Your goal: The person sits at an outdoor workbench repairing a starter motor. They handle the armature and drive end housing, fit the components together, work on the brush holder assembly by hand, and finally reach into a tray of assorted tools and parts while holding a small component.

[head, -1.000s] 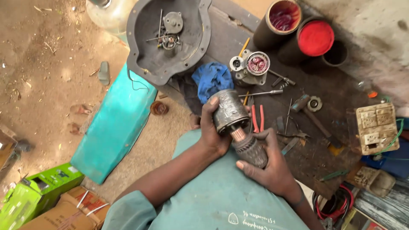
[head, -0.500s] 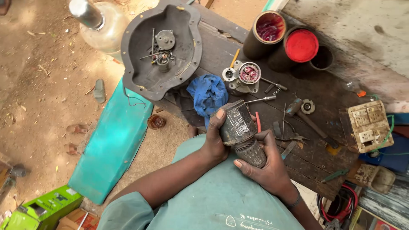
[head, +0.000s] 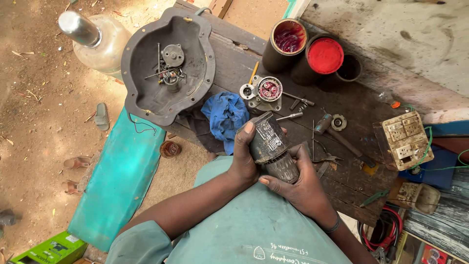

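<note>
Motor housing (head: pixel 270 148) tilted over the workbench (head: pixel 356 181), both hands wrapped tight: left (head: pixel 244 159) high, right (head: pixel 300 183) below.

Motor body (head: pixel 270 146) between left hand (head: pixel 243 159) and right hand (head: pixel 298 183), above workbench (head: pixel 351 176); rag (head: pixel 225 115) just left, round housing (head: pixel 168 66) farther left, cans (head: pixel 305 49) behind.

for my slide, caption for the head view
Both hands grip a grimy motor part over a cluttered workbench.
</note>
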